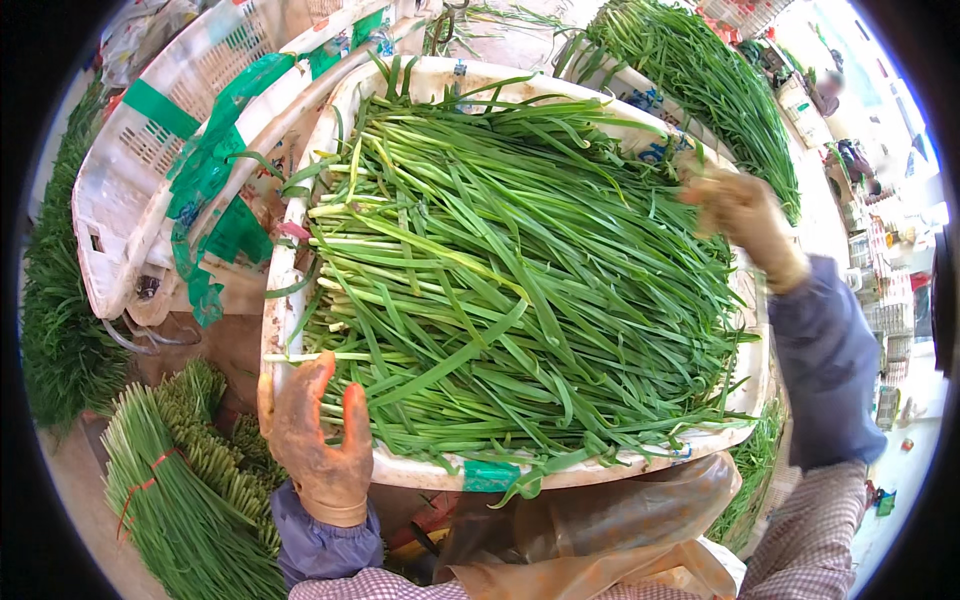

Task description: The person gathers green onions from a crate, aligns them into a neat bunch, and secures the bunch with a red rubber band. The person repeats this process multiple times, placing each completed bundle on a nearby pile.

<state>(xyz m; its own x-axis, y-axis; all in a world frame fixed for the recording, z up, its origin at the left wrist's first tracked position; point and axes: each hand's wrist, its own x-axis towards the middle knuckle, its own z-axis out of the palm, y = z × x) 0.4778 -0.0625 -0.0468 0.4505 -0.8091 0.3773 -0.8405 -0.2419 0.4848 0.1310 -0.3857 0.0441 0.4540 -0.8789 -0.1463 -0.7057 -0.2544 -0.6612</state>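
A white plastic crate [420, 472] in front of me holds a thick layer of loose garlic chives [525, 300]. Their pale cut ends lie to the left and their green leaves to the right. My left hand [315, 431], in a soiled rubber glove, is at the crate's near left corner with its fingers apart, close to the stem ends. Over the far right rim is my gloved right hand [739, 210], blurred by motion; whether its fingers hold anything is unclear. A few leaves hang over the near rim beside a patch of green tape [491, 475].
Stacked white crates [161, 142] with torn green tape stand at the left. Beside my left arm lies a chive bundle [180, 487] tied with red string. Another crate of chives [690, 82] stands at the far right. Brown plastic sheeting [592, 517] covers my lap.
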